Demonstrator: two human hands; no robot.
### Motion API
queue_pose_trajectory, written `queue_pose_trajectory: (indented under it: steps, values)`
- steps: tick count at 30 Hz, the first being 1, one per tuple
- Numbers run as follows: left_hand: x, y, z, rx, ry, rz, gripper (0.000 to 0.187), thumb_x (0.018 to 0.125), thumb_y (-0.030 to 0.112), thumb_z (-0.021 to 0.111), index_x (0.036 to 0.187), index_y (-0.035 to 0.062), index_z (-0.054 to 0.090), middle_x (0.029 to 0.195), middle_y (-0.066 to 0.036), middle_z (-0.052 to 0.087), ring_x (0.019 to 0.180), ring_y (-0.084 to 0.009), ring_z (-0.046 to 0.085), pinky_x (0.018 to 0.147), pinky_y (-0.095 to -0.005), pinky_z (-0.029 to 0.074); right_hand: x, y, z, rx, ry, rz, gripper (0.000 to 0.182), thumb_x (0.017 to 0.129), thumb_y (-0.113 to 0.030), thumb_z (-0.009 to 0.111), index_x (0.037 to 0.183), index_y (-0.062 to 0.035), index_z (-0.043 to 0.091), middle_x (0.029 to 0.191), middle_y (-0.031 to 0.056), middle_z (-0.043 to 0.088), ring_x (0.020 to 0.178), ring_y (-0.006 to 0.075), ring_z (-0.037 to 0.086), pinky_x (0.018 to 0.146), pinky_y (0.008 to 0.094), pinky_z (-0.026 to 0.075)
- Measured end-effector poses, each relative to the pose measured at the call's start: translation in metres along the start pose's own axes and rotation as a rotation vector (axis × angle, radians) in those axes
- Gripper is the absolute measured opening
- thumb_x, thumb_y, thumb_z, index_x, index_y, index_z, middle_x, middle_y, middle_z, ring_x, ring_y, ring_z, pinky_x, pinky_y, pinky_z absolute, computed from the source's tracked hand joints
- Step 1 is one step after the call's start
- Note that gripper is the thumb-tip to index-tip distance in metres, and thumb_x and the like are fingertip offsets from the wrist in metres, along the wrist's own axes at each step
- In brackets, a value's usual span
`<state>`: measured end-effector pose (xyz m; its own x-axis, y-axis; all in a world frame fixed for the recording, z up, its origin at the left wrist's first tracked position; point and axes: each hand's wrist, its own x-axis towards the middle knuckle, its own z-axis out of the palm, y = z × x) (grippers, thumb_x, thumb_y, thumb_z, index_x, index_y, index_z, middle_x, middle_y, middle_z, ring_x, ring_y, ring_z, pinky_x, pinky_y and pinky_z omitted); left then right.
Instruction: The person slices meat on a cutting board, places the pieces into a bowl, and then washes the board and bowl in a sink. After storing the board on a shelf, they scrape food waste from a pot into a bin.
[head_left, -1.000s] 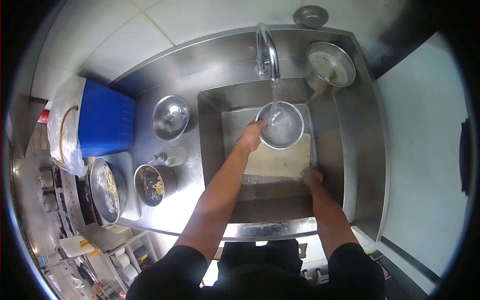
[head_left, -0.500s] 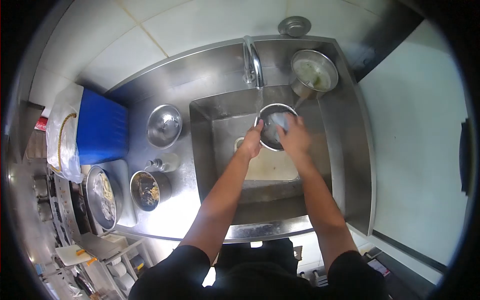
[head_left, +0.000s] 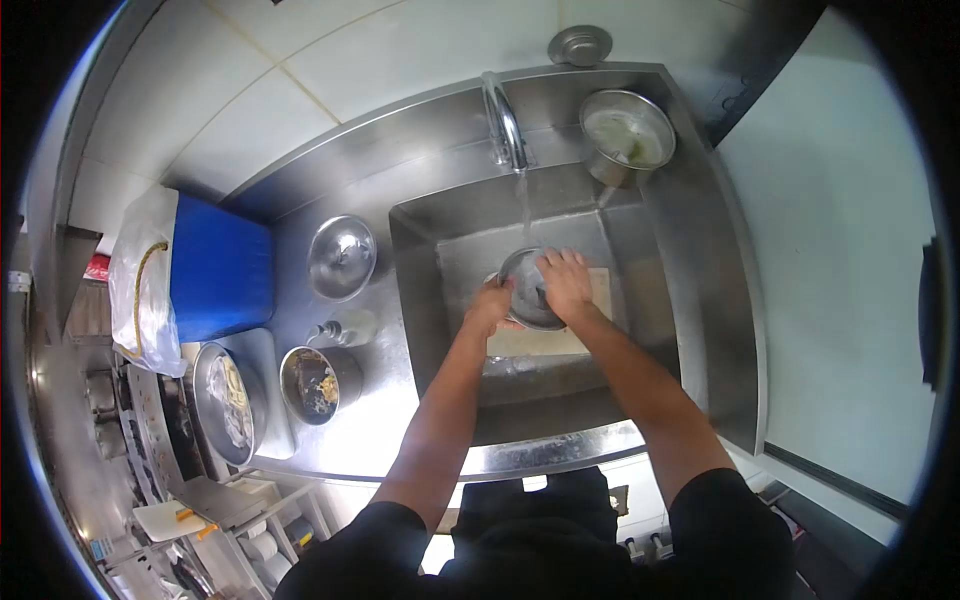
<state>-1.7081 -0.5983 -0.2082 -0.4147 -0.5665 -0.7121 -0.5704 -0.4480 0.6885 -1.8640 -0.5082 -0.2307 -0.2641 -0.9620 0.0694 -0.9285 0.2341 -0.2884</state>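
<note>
A round metal bowl (head_left: 523,272) is low in the sink, just in front of the stream of running water. My left hand (head_left: 490,303) is closed on its left rim, thumb over the edge. My right hand (head_left: 568,282) lies over the right side of the bowl, fingers bent on the rim. Part of the bowl is hidden beneath that hand, and no scrubber shows in it. Water falls from the faucet (head_left: 507,130) behind the bowl. Under the hands, a pale flat board (head_left: 535,343) lies on the floor of the sink (head_left: 425,290).
On the left counter are a metal bowl (head_left: 342,258), a clear pump bottle (head_left: 352,328) and a pot with food scraps (head_left: 318,385). Farther left stand a blue bin (head_left: 225,265) and a large basin (head_left: 225,405). A pot of cloudy liquid (head_left: 628,135) occupies the back right corner.
Both hands and the bowl have moved lower and nearer to me. The pale blue scrubber seen in my right hand earlier is out of sight. The view has shifted slightly.
</note>
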Motion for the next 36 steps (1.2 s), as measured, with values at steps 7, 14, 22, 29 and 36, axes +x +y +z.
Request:
queue_pose_trajectory:
  steps: [7,14,22,29,36]
  values:
    - [0.038,-0.048,-0.014,0.354,0.214,0.17,0.057,0.106,0.041,0.051,0.141,-0.0038,0.054,0.127,-0.025,0.066,0.107,-0.0396,0.071,0.065,-0.0417,0.066,-0.031,-0.047,0.029,0.539,-0.404,0.149,0.017,0.085,-0.017,0.067,0.102,-0.0123,0.067,0.108,0.0173,0.07,0.103,0.0379,0.065,0.086,0.0497,0.05]
    - [0.04,-0.084,-0.015,-0.464,0.063,-0.334,0.025,0.101,0.016,0.06,0.122,0.003,0.065,0.1,-0.011,0.071,0.079,-0.022,0.072,0.057,-0.0258,0.056,-0.068,-0.057,-0.047,0.334,0.278,-0.013,0.026,0.085,-0.021,0.071,0.108,-0.0101,0.067,0.101,0.0145,0.064,0.094,0.0379,0.061,0.091,0.0474,0.049]
    - [0.031,-0.142,-0.004,-0.882,-0.948,-0.225,0.01,0.096,0.016,0.067,0.106,0.0122,0.064,0.087,0.002,0.061,0.067,-0.0039,0.052,0.044,-0.0209,0.034,-0.036,-0.07,-0.059,0.457,0.459,-0.176,0.034,0.086,-0.018,0.069,0.119,-0.0119,0.068,0.117,0.0122,0.061,0.111,0.0339,0.056,0.097,0.0486,0.044]
    - [-0.003,-0.102,0.017,-1.071,-0.774,-0.214,0.007,0.097,0.019,0.059,0.097,0.0123,0.058,0.069,-0.002,0.052,0.053,-0.0094,0.048,0.038,-0.0214,0.027,-0.016,-0.03,0.014,1.989,-0.166,1.033,0.044,0.105,-0.038,0.05,0.129,-0.0038,0.063,0.129,0.0086,0.063,0.123,0.0238,0.055,0.107,0.0426,0.042]
    - [0.036,-0.092,0.032,-0.023,0.419,0.148,0.044,0.098,0.025,0.064,0.133,-0.0015,0.063,0.107,-0.022,0.075,0.099,-0.0339,0.073,0.092,-0.0432,0.056,-0.095,-0.03,0.037,1.598,0.03,0.9,0.047,0.108,-0.039,0.05,0.135,-0.002,0.056,0.132,0.0135,0.062,0.121,0.0266,0.057,0.106,0.0418,0.042]
